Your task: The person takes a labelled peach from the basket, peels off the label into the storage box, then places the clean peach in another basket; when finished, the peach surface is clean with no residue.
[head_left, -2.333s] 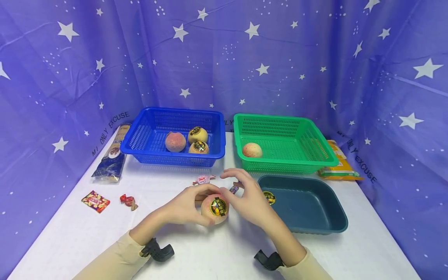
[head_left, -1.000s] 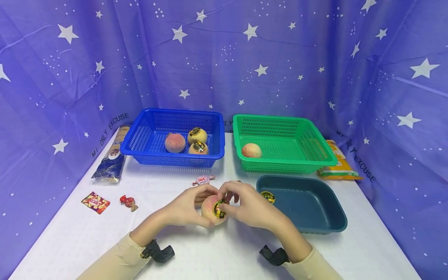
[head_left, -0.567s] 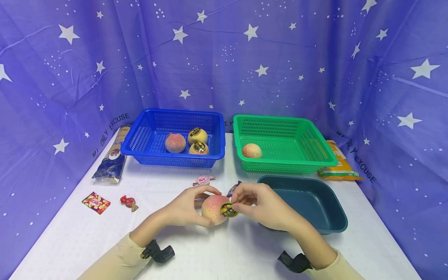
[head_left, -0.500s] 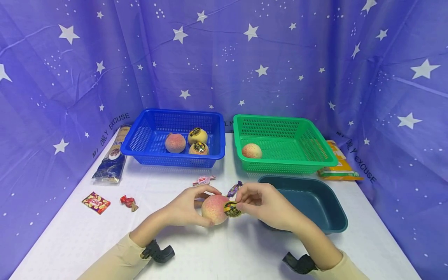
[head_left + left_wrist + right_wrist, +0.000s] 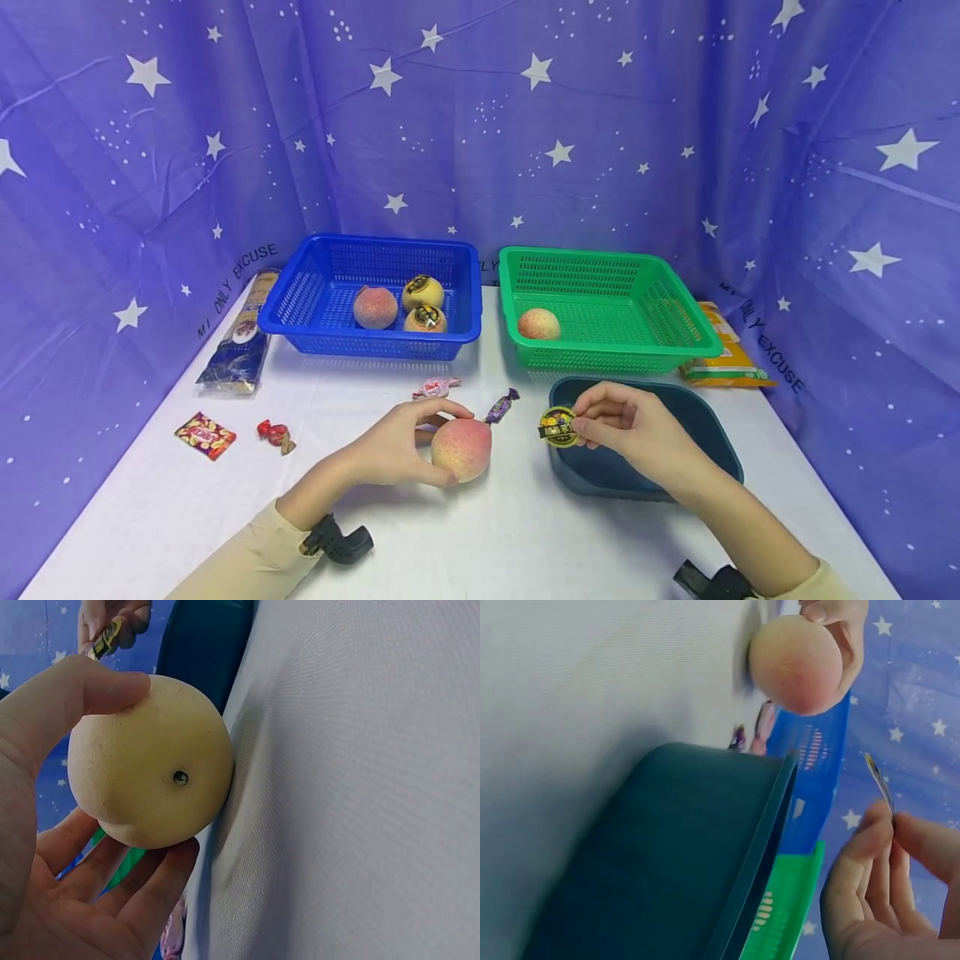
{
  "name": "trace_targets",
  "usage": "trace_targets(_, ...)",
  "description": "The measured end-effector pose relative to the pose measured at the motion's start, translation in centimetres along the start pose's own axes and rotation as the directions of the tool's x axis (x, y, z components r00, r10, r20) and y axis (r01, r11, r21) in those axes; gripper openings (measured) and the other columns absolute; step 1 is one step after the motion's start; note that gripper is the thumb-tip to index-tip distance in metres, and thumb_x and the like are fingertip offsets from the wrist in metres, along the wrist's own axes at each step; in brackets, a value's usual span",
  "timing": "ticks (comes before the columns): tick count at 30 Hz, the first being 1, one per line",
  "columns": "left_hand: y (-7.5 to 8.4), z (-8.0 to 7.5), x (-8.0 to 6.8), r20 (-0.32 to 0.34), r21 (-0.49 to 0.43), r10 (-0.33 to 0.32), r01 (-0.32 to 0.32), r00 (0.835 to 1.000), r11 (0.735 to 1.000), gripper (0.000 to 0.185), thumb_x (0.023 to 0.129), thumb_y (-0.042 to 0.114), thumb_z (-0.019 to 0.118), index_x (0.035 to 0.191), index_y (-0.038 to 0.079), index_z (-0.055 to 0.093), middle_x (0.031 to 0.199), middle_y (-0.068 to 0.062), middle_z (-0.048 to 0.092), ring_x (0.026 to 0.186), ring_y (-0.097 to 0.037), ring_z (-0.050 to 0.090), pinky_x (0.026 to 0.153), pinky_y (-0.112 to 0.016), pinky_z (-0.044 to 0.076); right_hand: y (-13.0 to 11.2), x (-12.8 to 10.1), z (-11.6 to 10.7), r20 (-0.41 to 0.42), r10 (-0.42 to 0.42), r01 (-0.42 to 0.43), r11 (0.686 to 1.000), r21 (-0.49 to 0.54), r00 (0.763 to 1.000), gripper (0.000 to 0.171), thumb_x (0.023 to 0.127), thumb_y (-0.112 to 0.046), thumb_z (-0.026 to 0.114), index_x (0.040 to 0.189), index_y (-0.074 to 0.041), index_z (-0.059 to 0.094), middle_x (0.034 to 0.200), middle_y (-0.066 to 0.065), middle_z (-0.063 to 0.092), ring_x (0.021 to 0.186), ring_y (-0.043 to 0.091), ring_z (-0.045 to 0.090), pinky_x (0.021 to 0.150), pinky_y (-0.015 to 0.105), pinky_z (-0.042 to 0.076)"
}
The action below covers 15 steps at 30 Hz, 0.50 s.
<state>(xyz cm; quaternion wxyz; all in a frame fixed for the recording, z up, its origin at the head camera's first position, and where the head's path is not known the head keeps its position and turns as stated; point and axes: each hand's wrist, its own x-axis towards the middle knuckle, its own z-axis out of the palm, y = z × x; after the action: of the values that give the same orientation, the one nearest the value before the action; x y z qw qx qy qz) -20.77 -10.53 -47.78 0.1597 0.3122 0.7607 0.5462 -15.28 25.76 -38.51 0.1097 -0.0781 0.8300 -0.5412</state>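
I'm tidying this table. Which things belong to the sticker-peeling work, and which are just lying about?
In use:
left hand gripping pink-yellow peach
right hand pinching round black-and-gold sticker
dark teal plastic tray
blue mesh basket
green mesh basket

Lying about:
wrapped candies
blue snack packet
yellow packet

Both hands are curled in grips, left hand low, right hand raised.

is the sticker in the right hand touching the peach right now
Apart. The head view shows the sticker, pinched by the right hand, clear of the peach held by the left hand, with white table between them.
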Motion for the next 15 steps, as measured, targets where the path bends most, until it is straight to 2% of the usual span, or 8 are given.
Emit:
trace_targets(7, 0.1, 0.1, 0.0, 0.003, 0.003, 0.003, -0.003, 1.000, 1.000, 0.078, 0.073, 0.014, 0.099, 0.144, 0.026, 0.070, 0.147, 0.002, 0.067, 0.131, -0.020, 0.070, 0.114, -0.031, 0.060, 1.0, -0.7, -2.8, -0.088, 0.104, -0.102, 0.994, 0.029, 0.991, 0.039, 0.107, -0.027, 0.077, 0.133, 0.000, 0.066, 0.109, 0.005, 0.080, 0.102, 0.020, 0.077, 0.090, 0.032, 0.068)
trace_targets(11, 0.1, 0.1, 0.0, 0.005, -0.001, 0.003, -0.003, 1.000, 1.000, 0.078, 0.073, 0.013, 0.100, 0.144, 0.025, 0.070, 0.147, 0.001, 0.067, 0.130, -0.020, 0.070, 0.114, -0.032, 0.060, 2.2, -0.6, -4.1, -0.088, 0.165, -0.159, 0.985, 0.070, 0.982, 0.042, 0.108, -0.022, 0.075, 0.138, 0.004, 0.063, 0.109, 0.000, 0.081, 0.103, 0.017, 0.078, 0.091, 0.028, 0.068)
trace_targets(15, 0.1, 0.0, 0.0, 0.005, -0.006, 0.006, -0.006, 1.000, 1.000, 0.077, 0.073, 0.011, 0.099, 0.144, 0.024, 0.070, 0.147, 0.000, 0.067, 0.129, -0.020, 0.071, 0.114, -0.034, 0.060, 3.2, -0.4, -5.0, -0.066, 0.221, -0.216, 0.973, 0.078, 0.973, 0.043, 0.109, -0.020, 0.071, 0.141, 0.007, 0.060, 0.110, 0.000, 0.081, 0.101, 0.012, 0.078, 0.093, 0.027, 0.067)
